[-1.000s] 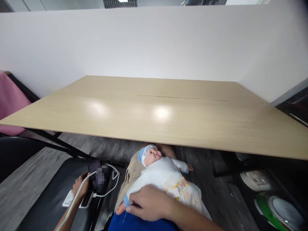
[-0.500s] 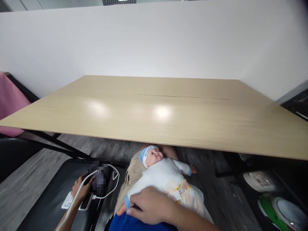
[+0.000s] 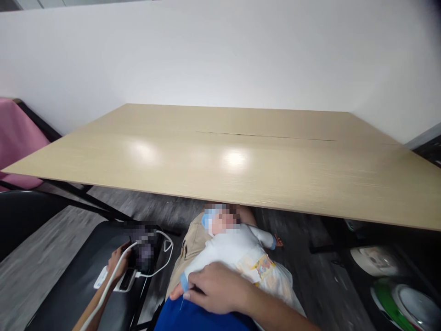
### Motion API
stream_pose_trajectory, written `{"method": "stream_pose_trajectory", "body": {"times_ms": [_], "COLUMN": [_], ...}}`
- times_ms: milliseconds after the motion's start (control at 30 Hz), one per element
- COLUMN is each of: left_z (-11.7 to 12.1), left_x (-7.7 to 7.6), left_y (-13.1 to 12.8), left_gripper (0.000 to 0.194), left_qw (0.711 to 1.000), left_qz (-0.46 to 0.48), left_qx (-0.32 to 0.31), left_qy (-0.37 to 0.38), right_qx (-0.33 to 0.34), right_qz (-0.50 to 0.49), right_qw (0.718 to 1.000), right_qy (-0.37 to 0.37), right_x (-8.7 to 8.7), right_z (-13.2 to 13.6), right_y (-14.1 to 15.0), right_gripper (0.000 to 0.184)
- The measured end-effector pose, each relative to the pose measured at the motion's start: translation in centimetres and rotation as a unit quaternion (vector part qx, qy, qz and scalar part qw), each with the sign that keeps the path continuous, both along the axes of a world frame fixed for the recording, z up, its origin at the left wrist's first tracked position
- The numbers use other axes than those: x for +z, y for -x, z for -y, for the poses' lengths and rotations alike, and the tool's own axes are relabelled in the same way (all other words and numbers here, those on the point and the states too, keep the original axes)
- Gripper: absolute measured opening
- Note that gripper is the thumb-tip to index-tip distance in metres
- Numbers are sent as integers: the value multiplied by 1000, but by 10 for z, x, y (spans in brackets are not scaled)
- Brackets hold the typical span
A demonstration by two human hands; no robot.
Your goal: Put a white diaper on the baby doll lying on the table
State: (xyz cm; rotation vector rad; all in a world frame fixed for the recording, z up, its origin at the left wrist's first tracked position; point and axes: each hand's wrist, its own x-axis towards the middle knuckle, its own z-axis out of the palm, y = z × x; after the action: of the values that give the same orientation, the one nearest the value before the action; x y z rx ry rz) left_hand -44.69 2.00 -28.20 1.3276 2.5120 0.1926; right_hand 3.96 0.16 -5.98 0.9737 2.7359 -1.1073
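A baby doll [image 3: 223,248] lies on its back across my lap, in a white top with blue cuffs and a printed diaper; its head area is blurred. My right hand [image 3: 220,287] is curled over the doll's nearer forearm, thumb and fingers closing at the blue sleeve cuff [image 3: 184,281]. To the left, above a black chair seat, my left hand [image 3: 119,262] has its fingers closed around the edge of a dark phone-like device [image 3: 144,255], whose front is pixelated. A white cable [image 3: 110,276] runs over the left wrist.
A light wooden table [image 3: 213,161] stands ahead against a white partition [image 3: 220,55]. On the black seat [image 3: 82,257] lie a white power bank [image 3: 126,280] and a white card [image 3: 100,278]. Containers with a green rim [image 3: 387,299] sit low at right. A pink cloth [image 3: 20,138] hangs at left.
The view has shifted slightly, and the doll's head is now blurred. Both hands keep their places, the right at the doll's cuff and the left at the device.
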Motion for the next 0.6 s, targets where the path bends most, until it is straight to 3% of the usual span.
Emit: {"method": "stream_pose_trajectory", "body": {"times_ms": [333, 600], "left_z": [-1, -3], "left_x": [-12, -8], "left_y": [1, 0], "left_gripper": [65, 68], "left_qw": [998, 998], "left_qz": [34, 38], "left_qx": [50, 54], "left_qy": [18, 6], "right_qx": [0, 0], "right_qz": [-14, -11], "right_qw": [1000, 1000], "right_qy": [7, 6], "right_x": [1, 0], "right_z": [1, -2], "right_y": [-2, -3], "right_gripper": [46, 42]}}
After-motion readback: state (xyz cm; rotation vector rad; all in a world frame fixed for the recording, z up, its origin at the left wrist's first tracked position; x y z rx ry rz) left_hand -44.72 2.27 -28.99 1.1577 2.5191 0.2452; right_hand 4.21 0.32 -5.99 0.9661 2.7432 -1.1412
